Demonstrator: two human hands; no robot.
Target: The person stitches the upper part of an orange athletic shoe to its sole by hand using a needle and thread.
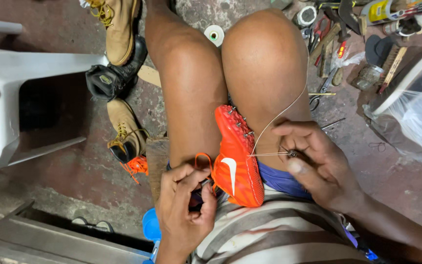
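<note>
An orange studded sports shoe is wedged between my knees, sole facing left, with a white mark on its side. My right hand pinches a small metal needle or awl tip at the shoe's edge, and a pale thread runs from there up over my right knee. My left hand is closed around the shoe's heel end, where an orange lace loops out; a thin dark tool seems tucked in its fingers.
Tan boots and a black shoe lie on the concrete floor at upper left beside a white plastic chair. Scissors, pliers, brushes and tape rolls clutter the upper right. A clear plastic bag sits at right.
</note>
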